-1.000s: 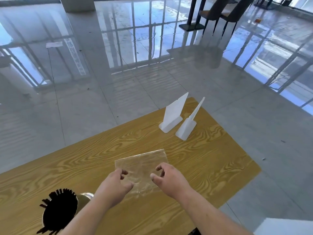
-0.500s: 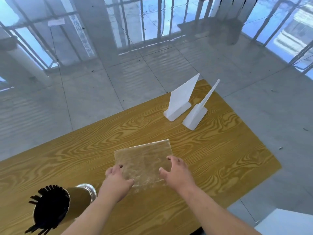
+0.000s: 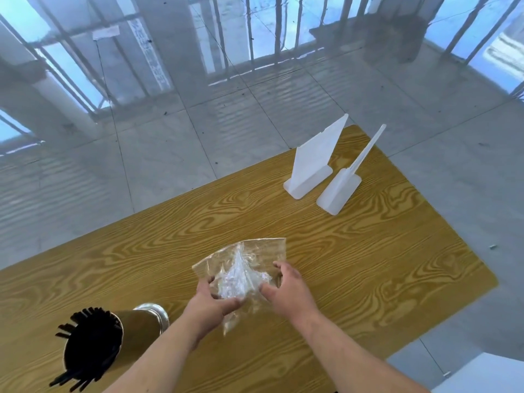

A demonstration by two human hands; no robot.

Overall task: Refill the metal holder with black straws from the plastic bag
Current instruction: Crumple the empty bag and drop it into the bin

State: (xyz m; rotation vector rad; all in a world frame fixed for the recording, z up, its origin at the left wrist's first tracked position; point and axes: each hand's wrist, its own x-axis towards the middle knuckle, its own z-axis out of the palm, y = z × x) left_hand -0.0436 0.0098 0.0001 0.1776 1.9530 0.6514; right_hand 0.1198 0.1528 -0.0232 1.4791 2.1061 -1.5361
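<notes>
A clear plastic bag lies crumpled on the wooden table, bunched up in the middle with no straws visible inside. My left hand grips its near left part and my right hand grips its near right part, both pinching the film. The metal holder stands at the near left, beside my left forearm, packed with black straws that stick out of its mouth.
Two white plastic sign stands sit at the table's far right corner. The table edge runs close on the right and far side, with glossy tiled floor beyond. A white object shows at the bottom right.
The bag lay flat under my fingertips before; now both hands have gathered and crumpled it, lifting its middle. The camera has tilted further down.
</notes>
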